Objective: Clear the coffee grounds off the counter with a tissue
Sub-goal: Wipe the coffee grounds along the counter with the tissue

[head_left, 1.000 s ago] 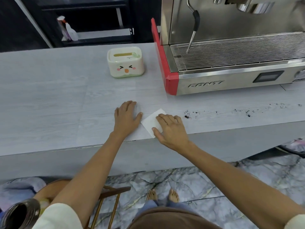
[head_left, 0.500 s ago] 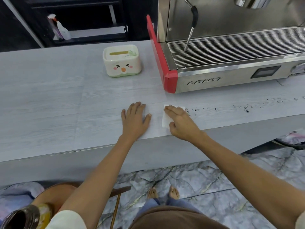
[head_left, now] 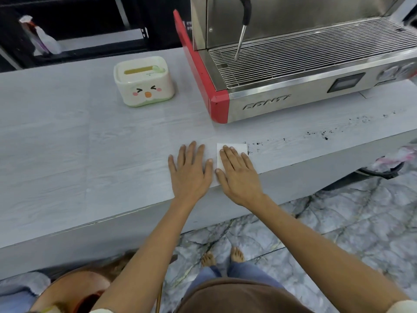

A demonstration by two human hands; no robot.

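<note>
Pale grey wood-grain counter [head_left: 67, 154] runs across the view, with grey marbled floor tiles [head_left: 349, 222] below its front edge and a dark shelving unit [head_left: 90, 23] behind it. Taking the espresso machine [head_left: 293, 64] as the landmark: it stands on the counter at the far right, steel-bodied with a red side panel, a ribbed drip tray and a steam wand [head_left: 242, 30] hanging over that tray. Left of the machine, well apart from it, sits a cream tissue box [head_left: 144, 81] with a cartoon face on its front; its top slot shows no tissue sticking out, and what is inside cannot be seen. Behind the counter, far left of the machine, a spray bottle [head_left: 42, 37] stands on the dark shelf.

In front of the machine, a thin trail of dark coffee grounds [head_left: 325, 136] is scattered along the counter. At the trail's left end, just below the machine's red corner, lies a white tissue [head_left: 234, 149]. Right hand [head_left: 239, 175] presses flat on it, fingers straight and close together. Left hand [head_left: 190, 170] rests flat on the bare counter just beside it, fingers slightly spread.
</note>
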